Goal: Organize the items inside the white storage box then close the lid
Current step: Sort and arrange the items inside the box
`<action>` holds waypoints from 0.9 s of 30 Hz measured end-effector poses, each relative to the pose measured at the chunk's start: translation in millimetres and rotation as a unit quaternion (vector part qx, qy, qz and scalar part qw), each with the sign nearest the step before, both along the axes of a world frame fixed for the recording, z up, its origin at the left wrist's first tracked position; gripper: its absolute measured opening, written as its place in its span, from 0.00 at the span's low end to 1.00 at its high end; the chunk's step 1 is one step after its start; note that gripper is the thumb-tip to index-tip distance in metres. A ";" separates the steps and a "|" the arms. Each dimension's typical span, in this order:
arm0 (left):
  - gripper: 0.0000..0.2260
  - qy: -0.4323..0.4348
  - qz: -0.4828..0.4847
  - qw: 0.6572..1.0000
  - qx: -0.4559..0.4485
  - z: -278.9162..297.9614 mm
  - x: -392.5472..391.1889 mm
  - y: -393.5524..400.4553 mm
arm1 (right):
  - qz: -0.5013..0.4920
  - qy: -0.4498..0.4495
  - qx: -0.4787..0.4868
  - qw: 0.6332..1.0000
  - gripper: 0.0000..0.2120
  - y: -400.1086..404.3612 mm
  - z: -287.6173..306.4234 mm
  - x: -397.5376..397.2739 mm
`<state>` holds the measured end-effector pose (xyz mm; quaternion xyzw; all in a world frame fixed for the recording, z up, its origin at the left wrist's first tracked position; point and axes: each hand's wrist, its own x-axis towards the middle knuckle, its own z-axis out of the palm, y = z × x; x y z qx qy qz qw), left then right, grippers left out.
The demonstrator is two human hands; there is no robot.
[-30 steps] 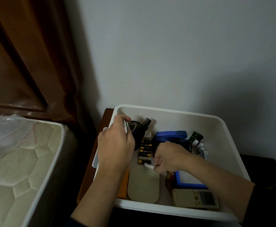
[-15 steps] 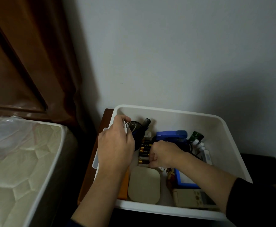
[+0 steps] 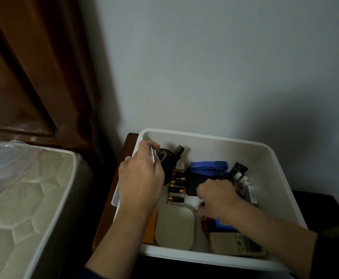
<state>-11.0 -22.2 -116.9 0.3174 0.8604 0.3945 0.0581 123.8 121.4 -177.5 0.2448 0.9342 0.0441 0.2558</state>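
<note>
The open white plastic storage box holds black-and-gold batteries between the left hand, fingers clamped on white packets, and the right hand, fingers pinching a small white stick, with a beige rounded case just below them.

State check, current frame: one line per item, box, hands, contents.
white storage box: open, no lid on it.
left hand: at the box's left wall, gripping something white.
right hand: inside the box, curled round a small thin item.
batteries: lying flat, stacked in a row.
blue stapler: lying at the back, closed.
beige case: flat, closed.
remote control: flat, buttons up.
</note>
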 end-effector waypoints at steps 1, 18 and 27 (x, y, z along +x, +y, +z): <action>0.10 0.000 -0.002 1.000 0.000 0.3 0.2 0.0 | 0.002 -0.022 0.013 1.000 0.07 -5.5 -4.5 -2.5; 0.09 0.017 0.004 1.000 0.016 -11.1 -3.8 2.7 | 0.094 -0.028 0.046 0.994 0.15 -15.0 -35.5 -15.0; 0.11 -0.004 0.024 0.996 0.080 -21.7 -5.7 2.9 | 0.126 0.019 0.014 0.992 0.12 -8.3 -26.2 -20.8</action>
